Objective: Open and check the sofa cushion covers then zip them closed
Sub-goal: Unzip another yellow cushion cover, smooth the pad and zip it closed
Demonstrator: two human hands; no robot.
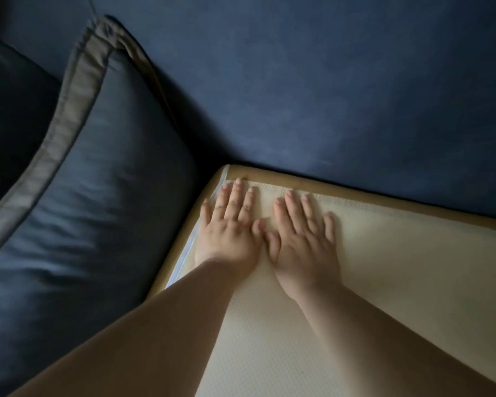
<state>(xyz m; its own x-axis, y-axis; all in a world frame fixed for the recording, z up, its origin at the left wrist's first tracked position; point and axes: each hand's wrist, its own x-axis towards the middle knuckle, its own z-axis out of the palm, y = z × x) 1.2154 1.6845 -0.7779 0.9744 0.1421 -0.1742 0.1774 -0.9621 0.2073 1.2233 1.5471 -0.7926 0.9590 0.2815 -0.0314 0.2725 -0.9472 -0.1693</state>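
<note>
Near the middle of the view, a touch toward 6 o'clock: left hand (229,227) and right hand (304,236) side by side, palms down, fingers straight and slightly spread, thumbs nearly meeting, gripping nothing. Both pressed flat on the cream seat cushion (413,282), spread from the centre out toward 4 and 6 o'clock, its far corner pointing to 11 o'clock just past the left fingertips. Fine mesh texture on the cushion top near the far edge and again toward 6 o'clock. Tan border (370,197) along the far edge toward 3 o'clock and down the left edge. Along that left edge, just beside the left hand, a pale strip (194,242), possibly zip tape, too blurred to tell. At 9 o'clock, just beside the cushion, a navy throw pillow (103,196) with a grey-brown flange (69,116), top corner against the backrest. From 12 to 3 o'clock, dark blue sofa backrest (327,81), meeting the cushion's far edge. At 10 o'clock, behind the pillow, another dark cushion (9,110). Bare forearms in from 7 and 5 o'clock.
</note>
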